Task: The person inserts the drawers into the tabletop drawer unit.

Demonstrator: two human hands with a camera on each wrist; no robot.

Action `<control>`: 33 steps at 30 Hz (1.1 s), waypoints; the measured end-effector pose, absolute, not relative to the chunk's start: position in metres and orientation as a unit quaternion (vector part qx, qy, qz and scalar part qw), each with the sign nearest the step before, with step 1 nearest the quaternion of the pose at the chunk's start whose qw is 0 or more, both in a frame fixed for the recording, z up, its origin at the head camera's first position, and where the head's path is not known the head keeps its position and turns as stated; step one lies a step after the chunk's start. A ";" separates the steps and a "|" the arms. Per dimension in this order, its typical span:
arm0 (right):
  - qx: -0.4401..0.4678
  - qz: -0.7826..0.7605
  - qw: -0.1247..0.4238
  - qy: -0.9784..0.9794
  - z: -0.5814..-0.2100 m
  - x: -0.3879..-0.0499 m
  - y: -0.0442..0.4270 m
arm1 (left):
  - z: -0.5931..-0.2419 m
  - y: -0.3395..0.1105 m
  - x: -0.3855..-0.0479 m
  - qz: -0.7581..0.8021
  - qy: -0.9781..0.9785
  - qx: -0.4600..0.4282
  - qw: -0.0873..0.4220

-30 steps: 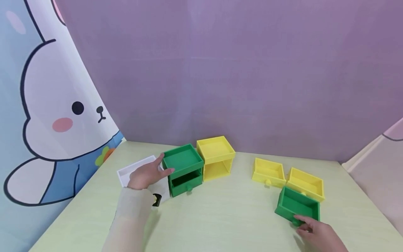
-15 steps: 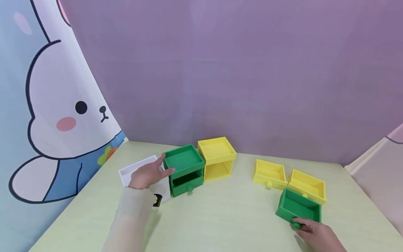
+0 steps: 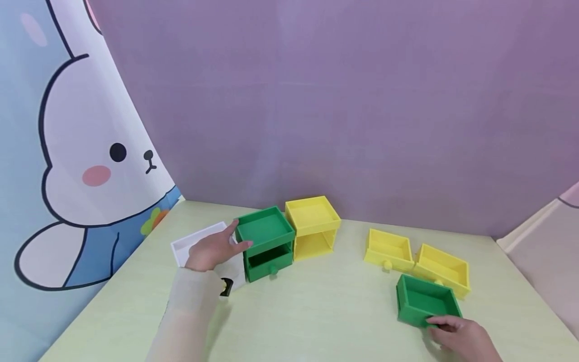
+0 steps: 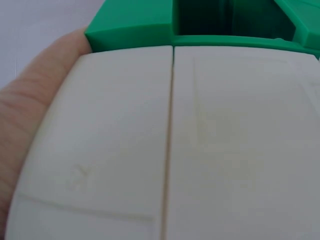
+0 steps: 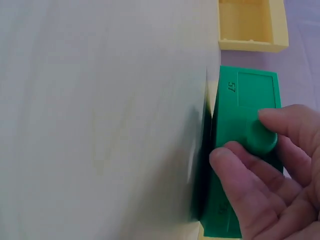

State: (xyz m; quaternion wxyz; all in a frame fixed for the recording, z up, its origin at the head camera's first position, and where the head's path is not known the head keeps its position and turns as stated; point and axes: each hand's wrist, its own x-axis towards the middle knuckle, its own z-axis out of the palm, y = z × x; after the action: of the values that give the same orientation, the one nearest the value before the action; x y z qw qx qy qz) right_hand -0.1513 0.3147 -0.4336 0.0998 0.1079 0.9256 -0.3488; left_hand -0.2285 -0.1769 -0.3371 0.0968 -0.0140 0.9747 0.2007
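Note:
My left hand point(image 3: 212, 250) lies over the white unit point(image 3: 232, 271), its spread thumb and a finger touching the left side of the green cabinet point(image 3: 264, 230); its other fingers are hidden. A green drawer with a knob point(image 3: 273, 270) sits low in that cabinet, with a dark opening above it. At the right, my right hand point(image 3: 466, 338) pinches the knob point(image 5: 261, 137) of a loose green drawer point(image 3: 427, 301), open side up. In the right wrist view, thumb and fingertips surround this knob on the drawer's front point(image 5: 240, 107).
A yellow cabinet point(image 3: 312, 216) with an open front stands just right of the green one. Two yellow drawers point(image 3: 389, 246) point(image 3: 443, 266) lie behind the loose green drawer, the right one close to it. A purple cloth point(image 3: 316, 110) hangs behind the table point(image 3: 325, 306).
The loose green drawer has turned slightly, its front now facing more toward me, with my right hand still at its knob. My left hand keeps its place on the cabinet.

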 end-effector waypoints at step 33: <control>0.180 -0.585 0.088 0.785 -0.429 -0.148 0.286 | -0.337 -0.178 -0.229 0.196 0.976 -0.006 0.097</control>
State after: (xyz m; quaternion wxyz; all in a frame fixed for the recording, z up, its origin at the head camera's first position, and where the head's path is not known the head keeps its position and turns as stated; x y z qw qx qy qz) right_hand -0.1478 0.2858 -0.4288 0.0878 0.1803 0.7855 -0.5855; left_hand -0.2291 -0.1781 -0.3367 0.0972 -0.0057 0.9758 0.1957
